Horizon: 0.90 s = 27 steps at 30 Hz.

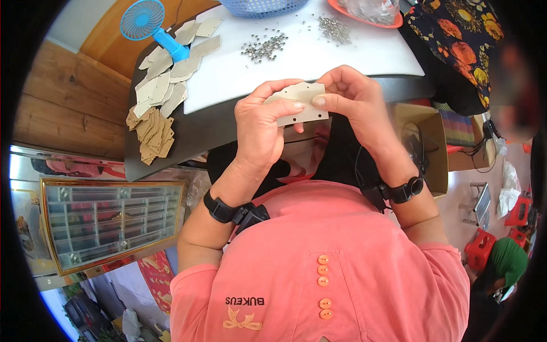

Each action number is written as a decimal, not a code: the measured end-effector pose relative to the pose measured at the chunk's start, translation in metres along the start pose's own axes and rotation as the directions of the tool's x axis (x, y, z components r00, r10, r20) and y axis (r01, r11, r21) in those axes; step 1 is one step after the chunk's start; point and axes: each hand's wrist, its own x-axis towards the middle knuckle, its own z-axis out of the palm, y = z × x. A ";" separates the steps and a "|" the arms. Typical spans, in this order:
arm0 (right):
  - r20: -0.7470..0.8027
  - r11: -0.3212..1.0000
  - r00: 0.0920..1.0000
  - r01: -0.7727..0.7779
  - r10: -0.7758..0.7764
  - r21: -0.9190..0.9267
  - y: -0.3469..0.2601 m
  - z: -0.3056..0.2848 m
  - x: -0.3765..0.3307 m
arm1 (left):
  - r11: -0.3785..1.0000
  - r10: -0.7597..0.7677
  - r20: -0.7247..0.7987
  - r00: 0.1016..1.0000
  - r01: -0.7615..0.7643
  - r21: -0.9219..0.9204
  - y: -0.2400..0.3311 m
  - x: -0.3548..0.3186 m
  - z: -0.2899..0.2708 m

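Both hands hold one small pale card tag (297,104) up in front of the person, just over the near edge of the table (319,54). The left hand (263,122) has a closed grip on the left side of the tag, with the thumb pressed flat on its front. The right hand (350,97) pinches the right side of the tag between thumb and fingers. The tag is held flat and a little tilted, and it has small holes near its edges.

Each wrist wears a black band (228,210).

On the white top of the table, past the hands, lies a heap of small silver metal bits (265,47). A second heap (334,28) lies farther back, to the right. On the left of the table are more pale tags (168,77) spread out, and next to them a pile of brown tags (151,132). A little blue fan (149,24) stands behind the pale tags. A blue basket (262,7) and a red tray (364,20) sit at the far edge.
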 end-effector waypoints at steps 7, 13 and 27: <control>-0.017 1.000 1.000 -0.006 0.006 0.030 0.003 -0.006 0.003 | 1.000 0.018 0.046 0.999 -0.018 -0.008 -0.001 0.003 0.002; -0.038 0.999 0.999 -0.030 0.030 -0.011 0.004 0.000 0.002 | 0.999 0.027 0.034 0.999 -0.026 -0.030 -0.004 0.008 0.005; -0.195 0.447 0.928 -0.035 -0.316 -0.894 -0.013 -0.095 0.070 | 0.999 0.040 -0.074 0.996 -0.038 0.029 -0.003 0.033 -0.009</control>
